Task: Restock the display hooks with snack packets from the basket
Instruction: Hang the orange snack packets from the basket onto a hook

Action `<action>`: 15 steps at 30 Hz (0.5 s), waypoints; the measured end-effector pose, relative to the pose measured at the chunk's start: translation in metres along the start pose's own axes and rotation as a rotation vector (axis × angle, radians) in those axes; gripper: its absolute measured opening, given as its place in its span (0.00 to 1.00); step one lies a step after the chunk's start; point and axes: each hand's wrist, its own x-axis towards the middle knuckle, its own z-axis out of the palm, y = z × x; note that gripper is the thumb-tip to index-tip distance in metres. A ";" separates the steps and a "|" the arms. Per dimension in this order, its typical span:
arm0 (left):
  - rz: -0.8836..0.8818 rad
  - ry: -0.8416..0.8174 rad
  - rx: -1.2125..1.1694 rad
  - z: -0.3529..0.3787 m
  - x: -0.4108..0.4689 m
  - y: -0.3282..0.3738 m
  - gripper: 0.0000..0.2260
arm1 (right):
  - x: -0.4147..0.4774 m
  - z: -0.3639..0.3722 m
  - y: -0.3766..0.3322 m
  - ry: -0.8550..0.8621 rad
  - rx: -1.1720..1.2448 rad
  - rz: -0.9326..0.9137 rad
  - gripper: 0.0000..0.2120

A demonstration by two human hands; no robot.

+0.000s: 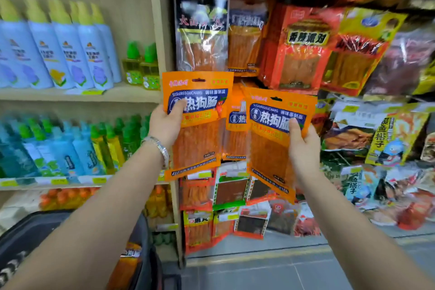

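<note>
My left hand grips an orange snack packet with a blue label, thumb on its front. My right hand holds a second identical orange packet, tilted slightly to the right. Between the two, a matching orange packet hangs on the display behind them. The black basket sits at the lower left under my left arm, with an orange packet showing at its right side.
Snack packets crowd the hooks above, below and to the right. A wooden shelf post divides them from shelves of spray bottles on the left. Grey floor tiles lie below.
</note>
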 end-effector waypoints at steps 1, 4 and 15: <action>0.010 0.010 -0.011 0.006 0.007 0.011 0.08 | 0.014 0.001 -0.007 0.012 0.019 0.000 0.07; 0.040 0.023 -0.019 0.021 0.027 0.038 0.12 | 0.061 0.008 -0.025 0.020 0.106 0.034 0.07; 0.188 -0.035 -0.183 0.061 0.122 0.089 0.14 | 0.214 0.047 -0.074 -0.035 0.343 0.104 0.09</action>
